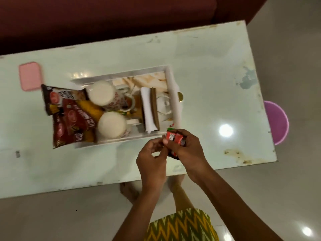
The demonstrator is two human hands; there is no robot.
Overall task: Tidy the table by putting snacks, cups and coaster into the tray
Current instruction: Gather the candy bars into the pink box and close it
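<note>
A flat pink square coaster point(29, 76) lies on the pale table point(208, 66), left of the white tray point(119, 76) with red snack bags point(71, 115) and two white cups point(102, 94) in it. By the tray's corner, the left hand point(152, 160) pinches small red snack packets point(173, 137) with curled fingers, and the right hand point(188, 150) grips them.
</note>
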